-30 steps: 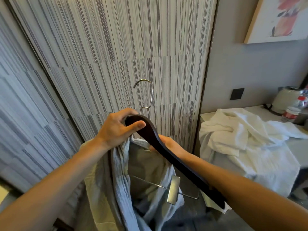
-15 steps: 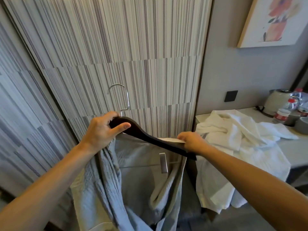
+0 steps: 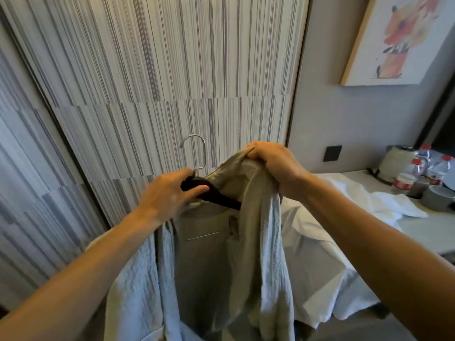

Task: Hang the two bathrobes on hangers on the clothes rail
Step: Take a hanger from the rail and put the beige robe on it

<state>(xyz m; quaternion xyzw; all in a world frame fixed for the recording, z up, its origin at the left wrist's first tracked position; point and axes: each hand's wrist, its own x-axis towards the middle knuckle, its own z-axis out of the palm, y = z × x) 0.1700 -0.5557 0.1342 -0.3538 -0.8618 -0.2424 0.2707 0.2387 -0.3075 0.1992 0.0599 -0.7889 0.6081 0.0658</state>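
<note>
A pale waffle-weave bathrobe (image 3: pixel 261 254) hangs in front of me from a dark wooden hanger (image 3: pixel 216 196) with a metal hook (image 3: pixel 197 148). My left hand (image 3: pixel 170 195) grips the hanger at its neck, just below the hook. My right hand (image 3: pixel 275 163) is closed on a bunch of the robe's collar or shoulder, lifted above the hanger's right arm, which the cloth hides. A second, white bathrobe (image 3: pixel 344 212) lies crumpled on the counter to the right. No clothes rail is in view.
A striped sliding wardrobe door (image 3: pixel 172 82) stands closed right behind the hanger. On the grey counter (image 3: pixel 423 232) at the right are a kettle (image 3: pixel 398 161), water bottles (image 3: pixel 418 166) and a cup (image 3: pixel 438 200). A framed picture (image 3: pixel 398 40) hangs above.
My right hand let go of the hanger's right end, took hold of the robe's cloth and lifted it above that arm. The left hand keeps its grip on the hanger.
</note>
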